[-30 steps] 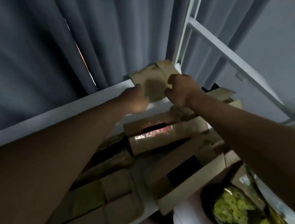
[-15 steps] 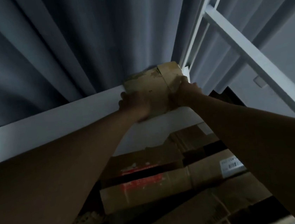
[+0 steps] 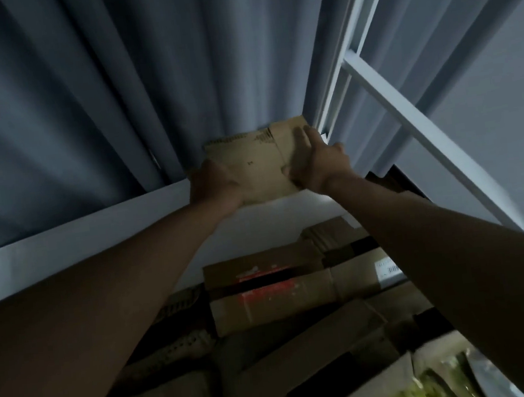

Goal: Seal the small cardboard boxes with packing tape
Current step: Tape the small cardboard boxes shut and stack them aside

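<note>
Right hand (image 3: pixel 318 162) shifted higher, flat cardboard box (image 3: pixel 256 163)

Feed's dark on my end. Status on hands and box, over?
Left hand and right hand both grip the small brown cardboard box, raised at the white shelf edge. No tape in view. Grey curtain close behind.

box (image 3: pixel 257 166): tan | curtain (image 3: pixel 110 85): grey-blue | shelf (image 3: pixel 79 238): white

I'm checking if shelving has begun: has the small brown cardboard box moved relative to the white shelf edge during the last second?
Yes. The small brown cardboard box rose from below the white shelf edge to above it, near the white corner post.
</note>
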